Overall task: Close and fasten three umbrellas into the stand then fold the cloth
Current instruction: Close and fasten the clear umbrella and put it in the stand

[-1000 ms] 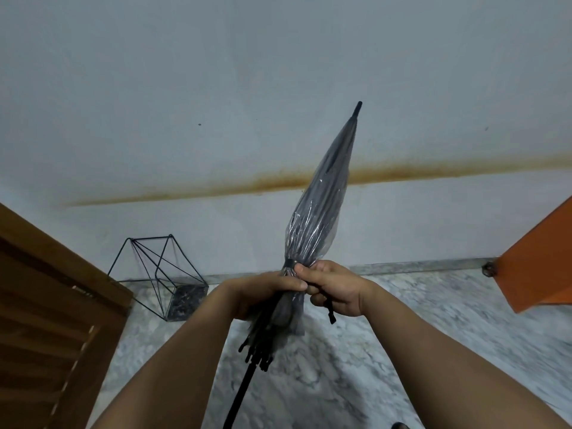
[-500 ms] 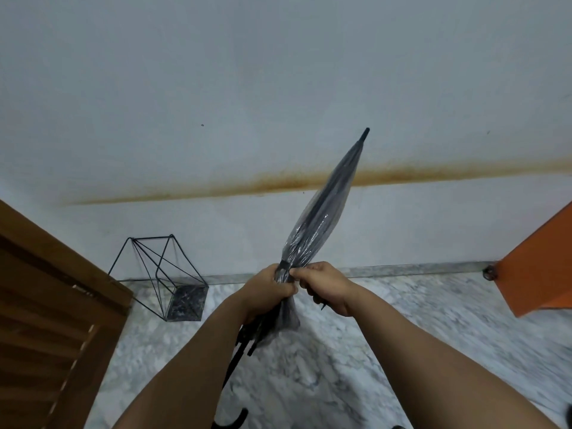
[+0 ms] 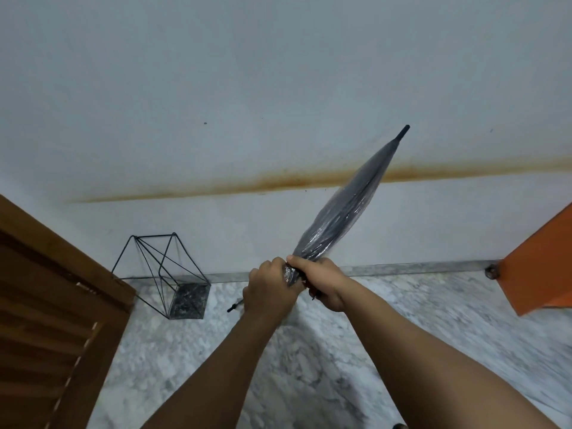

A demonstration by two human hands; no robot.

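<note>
Both hands meet around the lower end of a closed umbrella with a clear plastic canopy and black ribs (image 3: 342, 212). The left hand (image 3: 269, 292) has its fingers (image 3: 274, 267) curled tight around the gathered canopy edge, and the right hand (image 3: 322, 283) wraps its fingers (image 3: 305, 264) fully around the bundle just beside it, the two fists touching. From the fingers the umbrella slants up and to the right, its black tip (image 3: 404, 132) well above them against the pale wall (image 3: 278, 88) with its rusty horizontal stain. A thin black piece (image 3: 235, 305) pokes out just left of the left fist; what it is cannot be told. Well to the left of the fingers, an empty black wire-frame umbrella stand (image 3: 167, 270) sits on the marble floor (image 3: 309, 351) against the wall, beside a brown wooden louvred door (image 3: 46, 305). Far to the right hangs an orange panel (image 3: 544, 267).
</note>
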